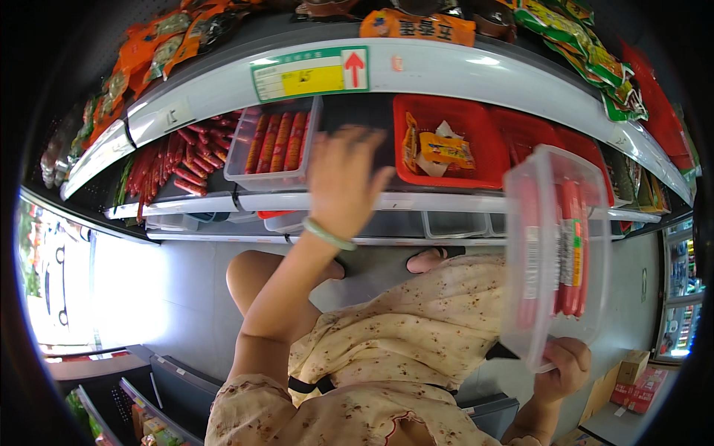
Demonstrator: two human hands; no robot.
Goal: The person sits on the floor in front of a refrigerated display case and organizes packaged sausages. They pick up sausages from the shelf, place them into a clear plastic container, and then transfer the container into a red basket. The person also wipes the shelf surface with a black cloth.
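Note:
My left hand, a pale green bangle on its wrist, is raised over the shelf with its fingers apart and nothing in it; the fingertips are blurred. Just left of it stands a clear plastic bin holding several red-wrapped sausages. To its right is a red plastic basket with a few yellow-orange packets inside. Low on the right, my right hand grips the end of another clear plastic container. That container is tilted, with several long red sausages in it.
Loose red sausage sticks lie at the shelf's left. A white shelf edge with a price label runs above, under bagged snacks. Bins sit on a lower shelf. Boxes stand at lower right, a dark rack at lower left.

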